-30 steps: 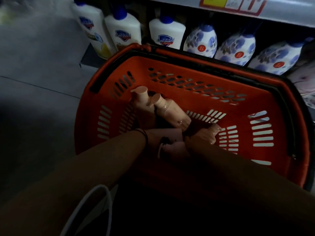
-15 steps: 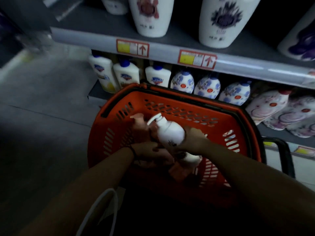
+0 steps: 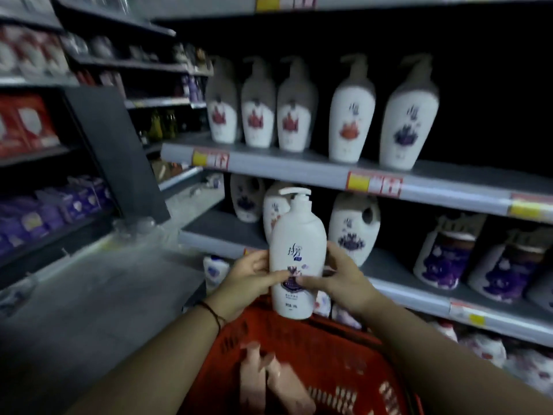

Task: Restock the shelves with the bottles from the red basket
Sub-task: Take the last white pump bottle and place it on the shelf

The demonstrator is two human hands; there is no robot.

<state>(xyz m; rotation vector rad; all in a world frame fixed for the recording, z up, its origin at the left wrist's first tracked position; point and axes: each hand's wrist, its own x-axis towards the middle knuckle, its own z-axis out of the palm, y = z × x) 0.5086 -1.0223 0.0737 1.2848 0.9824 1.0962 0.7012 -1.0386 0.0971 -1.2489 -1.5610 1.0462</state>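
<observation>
1. Bottle in hand: a white pump bottle [image 3: 297, 256] with a purple flower print is held upright above the far rim of the red basket [image 3: 323, 369], in front of the shelving at the centre of the view.
2. Left hand [image 3: 248, 281]: fingers are curled round the bottle's left side, with the thumb laid across the front label. A dark cord bracelet [image 3: 213, 314] sits on this wrist.
3. Right hand [image 3: 339, 278]: fingers are wrapped round the bottle's right side, with the thumb on the front label, tip close to the left thumb.
4. Basket contents: two pale pink pump bottles [image 3: 266, 381] lie inside the basket, near the left wall, pump heads pointing far. The picture is blurred here and finer detail cannot be read.
5. Upper shelf [image 3: 314, 172]: five white pump bottles [image 3: 294, 106] stand upright in a row. The four on the left carry red or orange flower prints; the right one carries a purple print.
6. Middle shelf [image 3: 227, 227]: white jugs with handle holes [image 3: 354, 226] stand behind the held bottle. To the right stand purple-printed refill packs [image 3: 444, 259].
7. Price tags [image 3: 374, 182]: yellow-and-red tags are fixed to the shelf edges.
8. Far left: a side rack holds purple packets [image 3: 54, 208] and red boxes [image 3: 27, 121].
</observation>
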